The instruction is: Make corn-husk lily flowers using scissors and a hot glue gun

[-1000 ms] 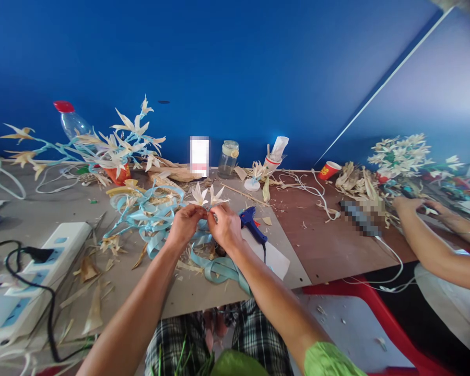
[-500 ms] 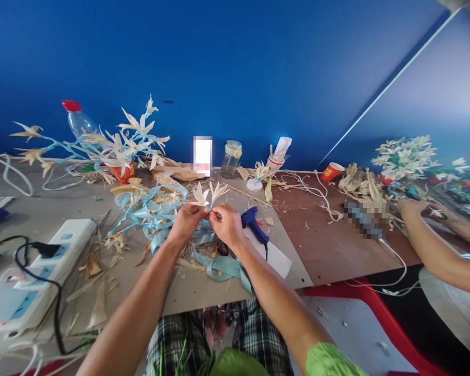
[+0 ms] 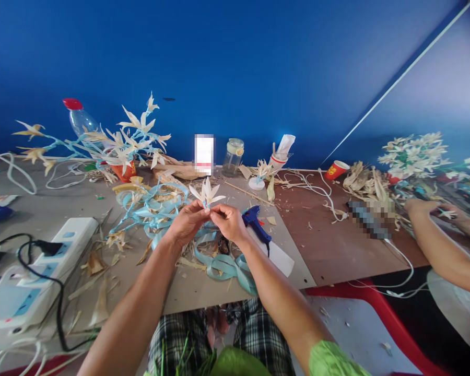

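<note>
A pale husk flower (image 3: 207, 194) with pointed petals stands upright above my fingertips, a bit of light blue at its base. My left hand (image 3: 188, 223) pinches the base from the left, fingers closed. From the other side my right hand (image 3: 227, 222) closes its fingertips at the same spot, touching the flower's base. Fingers cover most of the stem. A blue glue gun (image 3: 255, 223) lies just right of my right hand. Light blue ribbon (image 3: 225, 266) curls on the table below my wrists, and blue-wrapped stems (image 3: 143, 209) heap up to the left.
A white power strip (image 3: 68, 245) with black plugs sits at left. Flower branches (image 3: 135, 130), a clear jar (image 3: 233, 156) and a red paper cup (image 3: 337, 169) line the blue wall. At right, another person's arms (image 3: 442, 240) work near husks (image 3: 362, 183).
Two separate petal clusters, one at each hand, have come together into one flower. My right hand has turned so its fingers meet the left's at the base. The view has shifted slightly.
</note>
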`<state>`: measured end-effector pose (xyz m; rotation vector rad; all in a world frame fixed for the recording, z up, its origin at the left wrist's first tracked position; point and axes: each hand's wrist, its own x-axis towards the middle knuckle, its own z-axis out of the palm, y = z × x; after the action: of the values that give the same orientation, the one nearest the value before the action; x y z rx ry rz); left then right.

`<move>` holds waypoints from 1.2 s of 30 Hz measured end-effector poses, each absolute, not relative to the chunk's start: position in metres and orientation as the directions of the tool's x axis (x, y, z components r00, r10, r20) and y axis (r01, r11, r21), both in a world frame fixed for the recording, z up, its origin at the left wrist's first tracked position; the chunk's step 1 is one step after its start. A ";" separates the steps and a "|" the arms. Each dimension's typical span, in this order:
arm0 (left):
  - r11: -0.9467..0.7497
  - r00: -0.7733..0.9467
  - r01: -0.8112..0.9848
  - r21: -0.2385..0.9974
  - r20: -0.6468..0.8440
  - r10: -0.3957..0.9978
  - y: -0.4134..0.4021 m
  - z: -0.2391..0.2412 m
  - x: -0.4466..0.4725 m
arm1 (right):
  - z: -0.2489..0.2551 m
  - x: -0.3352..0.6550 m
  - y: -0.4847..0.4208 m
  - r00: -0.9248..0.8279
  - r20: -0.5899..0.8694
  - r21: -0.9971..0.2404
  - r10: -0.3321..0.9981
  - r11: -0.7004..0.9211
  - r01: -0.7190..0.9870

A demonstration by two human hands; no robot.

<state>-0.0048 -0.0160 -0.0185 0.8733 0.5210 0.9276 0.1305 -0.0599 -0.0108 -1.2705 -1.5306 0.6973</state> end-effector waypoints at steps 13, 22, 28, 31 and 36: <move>0.114 0.330 -0.169 0.979 -0.053 0.942 -0.019 -0.021 0.001 | -0.019 0.124 -0.059 0.175 0.413 -0.723 0.894 0.205 0.659; 0.233 0.466 -0.388 0.892 -0.028 0.884 -0.023 -0.011 0.000 | -0.017 0.126 -0.055 0.130 0.100 -0.995 0.986 0.096 0.037; -0.037 0.283 0.000 0.999 0.035 0.958 -0.022 -0.008 0.002 | -0.019 0.130 -0.052 0.177 0.060 -0.968 0.982 0.014 0.251; -0.138 0.237 0.238 0.961 0.080 0.968 -0.020 -0.008 0.001 | -0.020 0.135 -0.051 0.161 0.033 -0.938 0.986 -0.025 0.347; -0.129 0.237 0.271 0.954 0.064 0.969 -0.019 -0.014 -0.002 | -0.029 0.142 -0.045 0.066 -0.083 -0.978 0.994 -0.094 0.189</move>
<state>-0.0024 -0.0185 -0.0136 1.5913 1.1896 0.9567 0.1423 -0.0453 -0.0291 -1.4442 -1.2622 1.1333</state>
